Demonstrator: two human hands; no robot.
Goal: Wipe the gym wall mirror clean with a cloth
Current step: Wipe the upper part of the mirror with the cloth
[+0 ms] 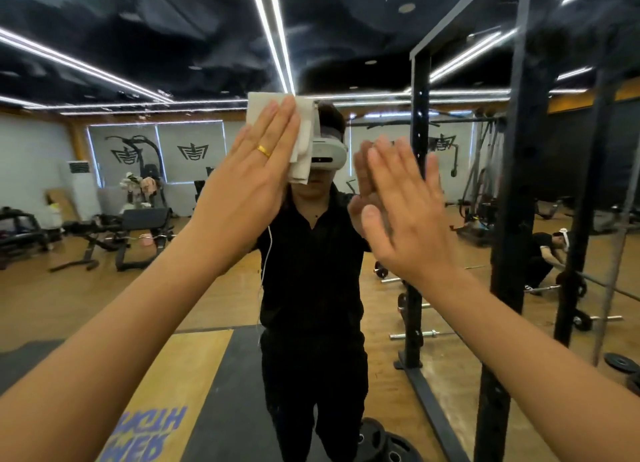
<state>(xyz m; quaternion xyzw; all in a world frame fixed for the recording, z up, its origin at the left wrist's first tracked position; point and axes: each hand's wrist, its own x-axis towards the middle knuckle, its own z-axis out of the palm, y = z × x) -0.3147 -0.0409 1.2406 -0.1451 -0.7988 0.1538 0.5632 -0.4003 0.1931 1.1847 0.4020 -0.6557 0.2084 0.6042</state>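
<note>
Left hand [254, 174]: raised, fingers straight, pressing flat.
White cloth [265, 109]: under the fingertips, against mirror [114, 298].
Right hand [403, 215]: raised, fingers straight, empty.

Cloth [259, 109] — white, folded, creased; pressed flat against the glass under the straight fingers of the left hand [249, 174], one corner hanging below. Mirror [114, 281] — wall-sized, upright, fills the view; reflects gym floor and ceiling lights.
</note>
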